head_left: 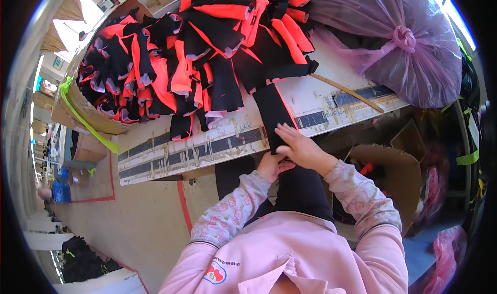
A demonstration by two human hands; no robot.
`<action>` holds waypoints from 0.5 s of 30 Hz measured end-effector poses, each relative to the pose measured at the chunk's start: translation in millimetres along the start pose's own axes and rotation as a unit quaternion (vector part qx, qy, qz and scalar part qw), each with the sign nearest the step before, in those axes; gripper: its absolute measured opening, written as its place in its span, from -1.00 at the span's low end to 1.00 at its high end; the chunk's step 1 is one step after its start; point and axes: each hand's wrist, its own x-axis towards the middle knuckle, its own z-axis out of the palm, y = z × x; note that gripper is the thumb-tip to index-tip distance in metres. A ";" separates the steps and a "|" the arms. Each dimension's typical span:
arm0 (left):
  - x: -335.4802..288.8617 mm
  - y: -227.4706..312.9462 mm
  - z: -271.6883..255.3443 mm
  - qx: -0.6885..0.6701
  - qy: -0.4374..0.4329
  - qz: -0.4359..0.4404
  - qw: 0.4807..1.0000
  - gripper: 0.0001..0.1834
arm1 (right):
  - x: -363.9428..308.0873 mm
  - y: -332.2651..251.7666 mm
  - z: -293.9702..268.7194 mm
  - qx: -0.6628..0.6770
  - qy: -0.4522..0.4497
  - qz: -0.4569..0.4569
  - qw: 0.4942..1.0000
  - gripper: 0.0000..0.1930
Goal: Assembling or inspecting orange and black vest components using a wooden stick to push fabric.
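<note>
A black fabric piece (273, 110) with a bright orange edge lies lengthwise over the table's front edge. My right hand (303, 148) rests on its near part, fingers stretched out and spread. Beneath it, my left hand (271, 166) has its fingers closed at the near end of the fabric, just off the table edge; its fingertips are partly hidden. Behind lies a big heap of similar black and orange fabric pieces (181, 76), and the far end of my piece reaches up to it.
On the worn white table (243, 144), a thin wooden stick (349, 93) lies to the right, near a knotted purple plastic bag (404, 40). A cardboard box (388, 162) stands below the table at right. Another carton (85, 112) holds the heap's left side.
</note>
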 end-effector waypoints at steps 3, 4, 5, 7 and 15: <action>7.8 -17.3 6.1 -0.016 0.053 0.022 0.998 -0.77 | 30.9 1.3 13.6 -0.189 0.038 -0.038 0.980 -0.28; 11.7 -19.0 7.7 0.010 0.070 0.029 0.997 -0.77 | 46.9 12.7 15.4 -0.236 0.054 -0.036 0.970 -0.27; 11.8 -22.9 8.4 0.035 0.090 0.035 0.995 -0.77 | 60.5 19.2 17.6 -0.280 0.068 -0.034 0.957 -0.25; 17.3 -33.0 6.3 0.012 0.111 0.057 0.992 -0.77 | 88.8 29.4 19.0 -0.282 0.080 -0.027 0.956 -0.24; 13.6 -28.9 14.7 0.024 0.120 0.051 0.991 -0.80 | 125.0 45.6 20.5 -0.282 0.025 0.031 0.958 -0.24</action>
